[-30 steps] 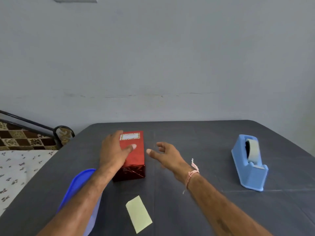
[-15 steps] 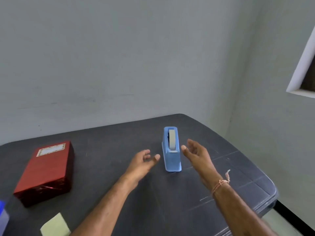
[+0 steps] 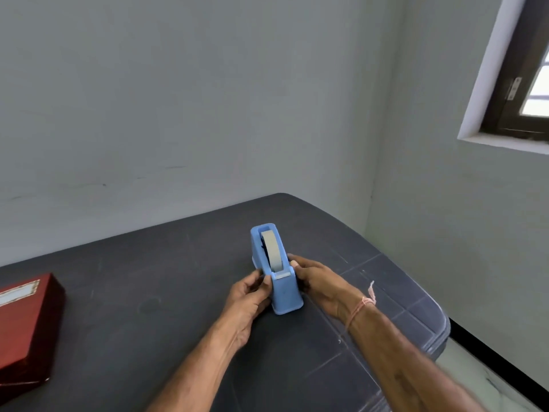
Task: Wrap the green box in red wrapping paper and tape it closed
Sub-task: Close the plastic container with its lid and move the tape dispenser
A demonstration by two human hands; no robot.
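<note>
The red-wrapped box (image 3: pixel 26 325) lies flat on the dark counter (image 3: pixel 148 292) at 9 o'clock from the hands, well apart from them and cut off by the picture's left edge; its long axis runs roughly from 1 o'clock to 7 o'clock, with the end bearing a pale label (image 3: pixel 16 294) pointing away from the person. The blue tape dispenser (image 3: pixel 285 295) stands upright near the counter's middle; its long axis runs about 11 o'clock to 5 o'clock, cutter end towards the person, tape roll (image 3: pixel 271 251) at the far end. The left hand (image 3: pixel 248 295) curls round its left side, thumb by the cutter; the right hand (image 3: pixel 319 282) grips the right side, a pink thread (image 3: pixel 361 306) on its wrist. A window (image 3: pixel 523 84) sits at 2 o'clock.
</note>
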